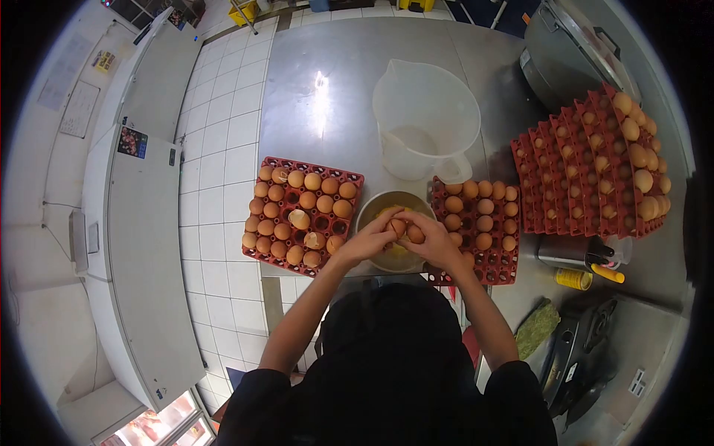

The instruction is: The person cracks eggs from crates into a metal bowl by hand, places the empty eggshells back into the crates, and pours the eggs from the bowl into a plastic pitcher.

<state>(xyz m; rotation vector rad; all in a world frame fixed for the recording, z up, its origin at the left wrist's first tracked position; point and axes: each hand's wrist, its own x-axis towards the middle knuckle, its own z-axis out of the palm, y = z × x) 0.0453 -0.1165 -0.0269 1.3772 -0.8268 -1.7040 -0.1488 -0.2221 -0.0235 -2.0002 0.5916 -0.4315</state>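
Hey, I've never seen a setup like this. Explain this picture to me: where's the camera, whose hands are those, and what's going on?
There's no machine here. A camera worn on someone's head looks forward and down, so the bare left hand and right hand are the wearer's own. Together they hold brown eggshell over a round bowl; whether it's two eggs or two halves, I can't tell. On the metal table, a red egg tray sits either side of the bowl, with a translucent jug beyond.
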